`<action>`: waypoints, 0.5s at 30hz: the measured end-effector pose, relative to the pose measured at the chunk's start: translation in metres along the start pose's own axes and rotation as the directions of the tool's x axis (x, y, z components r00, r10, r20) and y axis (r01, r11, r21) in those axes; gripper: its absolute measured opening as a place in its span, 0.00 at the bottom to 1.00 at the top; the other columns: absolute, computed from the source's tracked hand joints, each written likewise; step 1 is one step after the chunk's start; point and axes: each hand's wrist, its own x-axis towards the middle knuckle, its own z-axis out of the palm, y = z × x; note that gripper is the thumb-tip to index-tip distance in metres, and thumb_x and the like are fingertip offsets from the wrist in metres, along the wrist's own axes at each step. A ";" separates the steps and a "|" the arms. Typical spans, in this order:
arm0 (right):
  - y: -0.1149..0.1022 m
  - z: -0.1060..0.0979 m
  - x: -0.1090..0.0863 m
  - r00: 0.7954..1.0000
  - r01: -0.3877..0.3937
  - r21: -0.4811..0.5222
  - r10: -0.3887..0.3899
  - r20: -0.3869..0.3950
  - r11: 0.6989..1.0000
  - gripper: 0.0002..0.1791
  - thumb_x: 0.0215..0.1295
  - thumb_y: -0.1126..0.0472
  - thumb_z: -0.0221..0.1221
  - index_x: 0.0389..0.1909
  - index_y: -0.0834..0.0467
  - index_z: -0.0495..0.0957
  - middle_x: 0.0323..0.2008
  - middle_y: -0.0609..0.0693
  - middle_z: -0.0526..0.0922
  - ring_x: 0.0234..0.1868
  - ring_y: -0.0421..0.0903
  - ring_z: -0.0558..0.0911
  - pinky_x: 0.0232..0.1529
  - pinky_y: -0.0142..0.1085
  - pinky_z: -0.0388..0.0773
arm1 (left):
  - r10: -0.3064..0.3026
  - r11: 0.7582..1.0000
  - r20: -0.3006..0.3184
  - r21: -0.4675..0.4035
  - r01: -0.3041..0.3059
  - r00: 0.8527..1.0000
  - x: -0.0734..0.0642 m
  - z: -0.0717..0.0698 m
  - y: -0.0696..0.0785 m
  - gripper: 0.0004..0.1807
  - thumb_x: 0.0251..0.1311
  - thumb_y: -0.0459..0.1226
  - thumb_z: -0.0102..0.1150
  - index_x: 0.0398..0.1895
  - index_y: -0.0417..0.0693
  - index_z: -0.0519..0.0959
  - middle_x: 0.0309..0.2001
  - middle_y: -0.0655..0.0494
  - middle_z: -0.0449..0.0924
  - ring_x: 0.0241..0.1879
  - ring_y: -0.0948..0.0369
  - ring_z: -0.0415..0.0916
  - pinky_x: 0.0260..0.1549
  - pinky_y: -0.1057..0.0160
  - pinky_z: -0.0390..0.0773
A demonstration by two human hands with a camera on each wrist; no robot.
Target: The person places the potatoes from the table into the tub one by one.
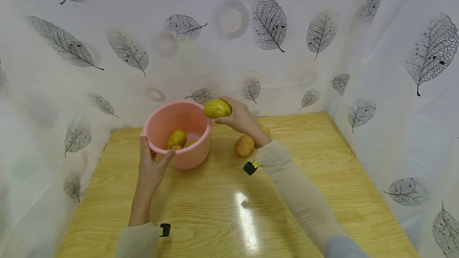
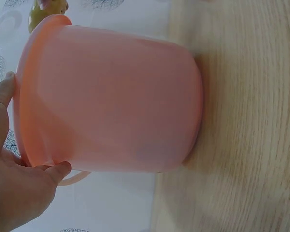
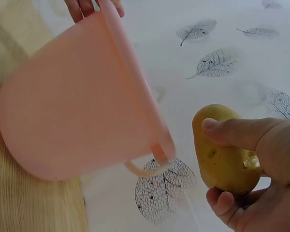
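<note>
Hanging just off the pink bucket's (image 1: pixel 193 158) right rim, a yellow potato (image 1: pixel 217 109) sits between the right hand's (image 1: pixel 237 118) thumb and fingers, leaving its far end free. Across from it, the left hand (image 1: pixel 152 170) grips the near-left rim, presumably to steady the bucket. More potatoes (image 1: pixel 177 137) lie inside; others (image 1: pixel 245 146), partly behind the right forearm, rest rightward on the wooden table (image 1: pixel 201 214).
</note>
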 end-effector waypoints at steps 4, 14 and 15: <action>-0.010 0.009 0.005 1.000 0.012 -0.002 -0.012 0.017 1.000 0.46 0.59 0.57 0.75 0.76 0.62 0.65 0.66 0.60 0.76 0.58 0.54 0.77 0.61 0.46 0.74 | 0.023 1.000 -0.004 0.006 -0.023 1.000 0.001 -0.001 -0.008 0.60 0.66 0.31 0.68 0.85 0.54 0.31 0.84 0.55 0.29 0.81 0.51 0.40 0.76 0.47 0.51; -0.026 0.033 0.018 0.998 0.035 -0.001 -0.035 0.043 0.999 0.44 0.60 0.57 0.75 0.75 0.65 0.66 0.65 0.60 0.77 0.58 0.53 0.78 0.60 0.42 0.77 | 0.078 0.997 -0.010 -0.024 -0.078 0.997 0.002 0.000 -0.007 0.59 0.65 0.29 0.68 0.85 0.55 0.35 0.83 0.53 0.36 0.80 0.49 0.43 0.75 0.44 0.52; -0.027 0.035 0.019 0.998 0.037 0.000 -0.037 0.047 0.999 0.44 0.60 0.57 0.74 0.74 0.64 0.67 0.64 0.60 0.78 0.57 0.52 0.79 0.58 0.42 0.77 | 0.075 0.997 -0.011 -0.024 -0.076 0.997 0.002 0.000 -0.008 0.59 0.65 0.29 0.68 0.85 0.55 0.35 0.83 0.52 0.36 0.80 0.48 0.43 0.76 0.45 0.52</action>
